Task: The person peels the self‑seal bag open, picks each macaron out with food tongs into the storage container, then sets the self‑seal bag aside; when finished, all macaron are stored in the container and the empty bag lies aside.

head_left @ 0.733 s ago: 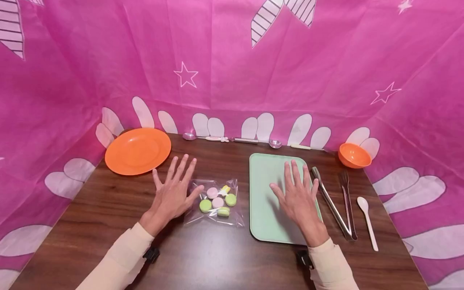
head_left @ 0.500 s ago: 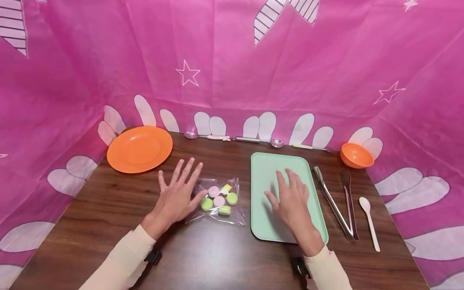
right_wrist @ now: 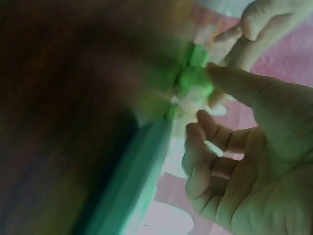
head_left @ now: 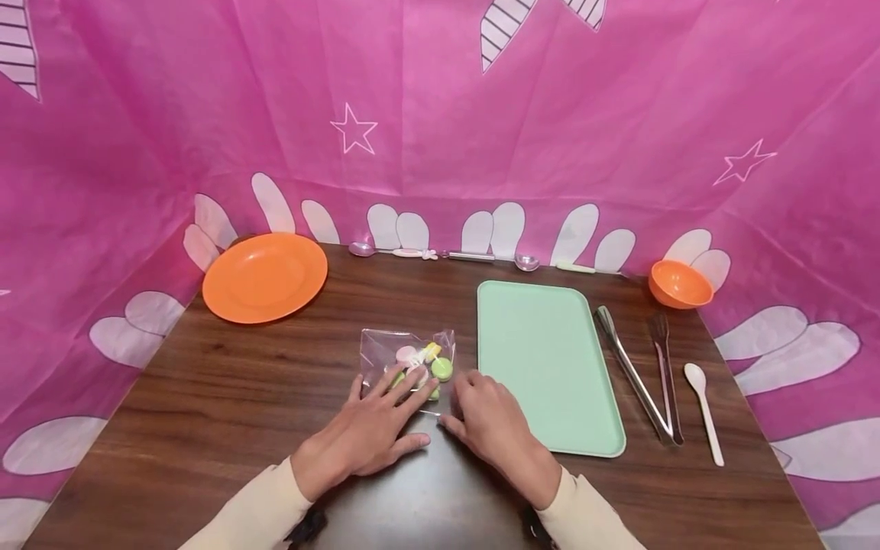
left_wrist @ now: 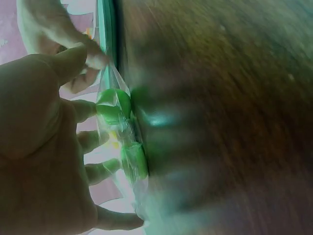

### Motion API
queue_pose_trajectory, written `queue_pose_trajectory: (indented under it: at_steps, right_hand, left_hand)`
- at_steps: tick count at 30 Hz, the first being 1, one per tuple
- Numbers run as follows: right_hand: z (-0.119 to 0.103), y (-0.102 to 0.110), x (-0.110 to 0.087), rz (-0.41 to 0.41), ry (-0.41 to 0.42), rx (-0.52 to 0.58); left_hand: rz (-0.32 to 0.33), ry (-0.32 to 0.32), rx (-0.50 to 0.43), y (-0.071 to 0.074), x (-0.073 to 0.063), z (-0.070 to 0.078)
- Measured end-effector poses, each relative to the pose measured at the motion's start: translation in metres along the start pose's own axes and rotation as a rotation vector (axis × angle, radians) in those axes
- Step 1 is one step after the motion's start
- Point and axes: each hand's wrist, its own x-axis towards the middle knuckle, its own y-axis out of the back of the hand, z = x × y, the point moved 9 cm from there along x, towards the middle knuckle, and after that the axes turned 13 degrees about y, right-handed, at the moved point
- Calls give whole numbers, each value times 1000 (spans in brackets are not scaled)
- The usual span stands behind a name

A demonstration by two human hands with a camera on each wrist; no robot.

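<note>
A clear plastic bag of pink, green and yellow macarons lies on the wooden table. My left hand rests over its lower left part, fingers spread and fairly straight, hiding some macarons. In the left wrist view, those fingertips touch the bag's film beside a green macaron. My right hand is at the bag's lower right corner, its fingers loosely bent. The right wrist view has its thumb and forefinger apart, the thumb close to the green macarons; no pinch on the film shows there.
A pale green tray lies right of the bag. Tongs and a white spoon are farther right. An orange plate stands back left, an orange bowl back right. A ladle and other utensils line the back edge.
Both hands have come down and inward to the bag. The left went from beside the bag onto it; the right left its place above the tray and its fingers bent.
</note>
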Motion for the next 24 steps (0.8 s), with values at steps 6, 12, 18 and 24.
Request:
queue_pose_trajectory:
  at_steps: [6,12,18,24]
  right_hand:
    - [-3,-1,-3,20,7,-70]
    - [2,3,-4,50,3,-33]
    - [8,-1,-5,22,-31,67]
    - [20,-6,-9,-8,-138,207]
  left_hand:
    - [-37,7,-27,-5,3,3]
    - [-45,22,-32,-7,5,1]
    - [-47,29,-38,-8,5,-2]
    - [-64,39,-46,-10,2,-5]
